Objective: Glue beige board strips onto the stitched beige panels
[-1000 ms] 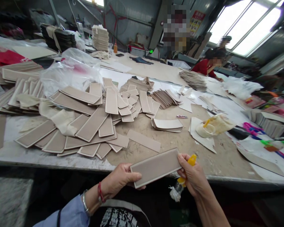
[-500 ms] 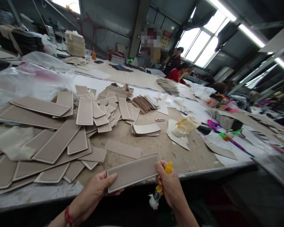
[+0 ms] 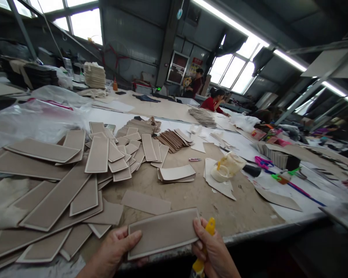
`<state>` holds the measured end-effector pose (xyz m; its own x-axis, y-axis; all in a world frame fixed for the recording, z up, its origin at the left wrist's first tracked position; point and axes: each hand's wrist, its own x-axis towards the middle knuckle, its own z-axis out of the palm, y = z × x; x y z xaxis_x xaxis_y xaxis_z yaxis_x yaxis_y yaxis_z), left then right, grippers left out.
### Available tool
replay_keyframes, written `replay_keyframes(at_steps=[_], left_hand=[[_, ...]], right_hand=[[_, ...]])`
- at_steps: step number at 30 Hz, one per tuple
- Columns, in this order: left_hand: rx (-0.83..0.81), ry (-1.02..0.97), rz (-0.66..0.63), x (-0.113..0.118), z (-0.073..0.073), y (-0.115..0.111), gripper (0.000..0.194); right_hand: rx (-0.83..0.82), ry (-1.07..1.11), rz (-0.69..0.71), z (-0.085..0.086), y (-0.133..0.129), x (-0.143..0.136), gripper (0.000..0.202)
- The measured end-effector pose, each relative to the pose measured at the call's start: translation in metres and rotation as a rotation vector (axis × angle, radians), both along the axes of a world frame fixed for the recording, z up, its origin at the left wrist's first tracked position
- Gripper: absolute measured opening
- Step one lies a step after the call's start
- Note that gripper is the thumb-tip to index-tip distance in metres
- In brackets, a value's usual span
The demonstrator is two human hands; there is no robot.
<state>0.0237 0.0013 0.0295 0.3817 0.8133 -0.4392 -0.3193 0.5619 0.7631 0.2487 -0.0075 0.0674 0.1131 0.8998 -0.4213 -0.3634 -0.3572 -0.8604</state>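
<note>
A long taupe rectangular panel (image 3: 164,233) with a pale border is held level over the table's front edge. My left hand (image 3: 116,245) grips its left end, thumb on top and fingers beneath. At the right end, my right hand (image 3: 210,247) pinches the corner and also clasps a yellow-handled brush (image 3: 210,226) in its fingers; the brush's lower end is cut off by the frame. Just beyond the panel lies a plain taupe strip (image 3: 146,202). To the left spreads a loose heap of similar bordered panels (image 3: 58,199).
A cream-coated pot (image 3: 226,166) stands on a scrap at the right. Mid-table are a small stack of curved pale pieces (image 3: 176,172), fanned brown strips (image 3: 174,141) and a small red-and-grey tool (image 3: 194,159). Clear plastic sheeting (image 3: 37,119) lies left. A person in red (image 3: 211,103) sits at the far side.
The camera view has tipped up, so the table and hands appear lower. Both hands keep hold of the panel; the brush's whitish tip has gone out of view.
</note>
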Motion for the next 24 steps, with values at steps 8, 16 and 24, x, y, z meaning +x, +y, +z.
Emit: replay_keyframes(at_steps=[8,16,24], left_hand=[[0.018,0.057,0.009,0.018,0.018,0.040,0.054],[0.092,0.064,0.046,0.027,0.040,0.092,0.054],[0.243,0.310,0.218,0.031,0.029,0.150,0.064]], right_hand=[[0.040,-0.058,0.028,0.002,0.038,0.026,0.046],[0.017,-0.236,0.065,0.005,0.099,0.051,0.049],[0.100,-0.937,0.100,0.002,0.156,0.082,0.046]])
